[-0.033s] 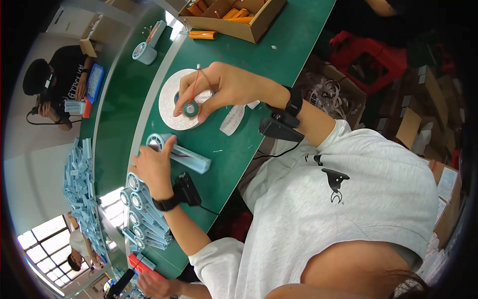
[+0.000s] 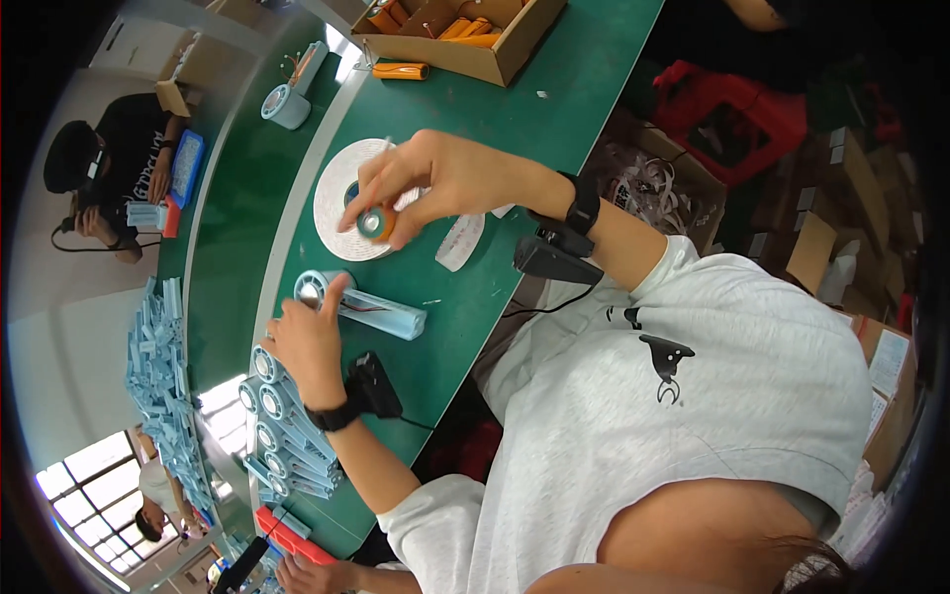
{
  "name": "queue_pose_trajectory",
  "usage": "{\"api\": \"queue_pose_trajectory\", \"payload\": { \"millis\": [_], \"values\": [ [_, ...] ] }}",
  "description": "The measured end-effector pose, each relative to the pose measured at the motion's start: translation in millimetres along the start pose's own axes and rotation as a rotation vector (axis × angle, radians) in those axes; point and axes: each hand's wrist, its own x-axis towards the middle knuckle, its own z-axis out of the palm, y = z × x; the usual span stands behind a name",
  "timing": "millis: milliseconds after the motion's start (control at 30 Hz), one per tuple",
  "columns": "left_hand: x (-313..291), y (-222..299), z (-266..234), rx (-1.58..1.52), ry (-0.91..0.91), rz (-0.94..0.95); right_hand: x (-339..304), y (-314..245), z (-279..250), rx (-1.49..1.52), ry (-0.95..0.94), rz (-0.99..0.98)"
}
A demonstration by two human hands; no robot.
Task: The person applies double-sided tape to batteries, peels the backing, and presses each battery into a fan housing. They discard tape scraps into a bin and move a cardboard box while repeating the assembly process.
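Observation:
My right hand (image 2: 435,188) pinches an orange cylindrical battery (image 2: 380,231) between thumb and fingers, its round greenish end facing up. Behind it lies a large roll of white tape (image 2: 341,223), partly covered by the hand. My left hand (image 2: 309,346) is closed round the ring-shaped head of a light blue plastic housing (image 2: 388,315). That housing has a long open handle pointing right, with thin dark wires inside. The battery is apart from the housing. Some left-hand fingers are hidden behind the hand.
More light blue housings (image 2: 282,436) are stacked beside my left forearm. A cardboard box (image 2: 510,54) of orange batteries stands at the top, with one loose battery (image 2: 401,71) by it. A cut tape strip (image 2: 460,243) lies near the edge. Another person's hand (image 2: 307,574) is at the bottom.
My right hand has turned the battery so that its orange side shows; the red wire seen before is out of sight. The housing in my left hand has shifted slightly right.

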Motion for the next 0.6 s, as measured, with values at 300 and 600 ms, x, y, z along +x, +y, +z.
{"api": "queue_pose_trajectory", "payload": {
  "millis": [300, 600],
  "values": [
    [-18, -29, 8, -0.476, 0.111, 0.771, 8, -15, 22, -0.114, -0.023, 0.242],
    [-14, -9, 27, -0.362, 0.296, 0.809, 17, -13, 52, -0.381, -0.179, 0.172]
  ]
}}
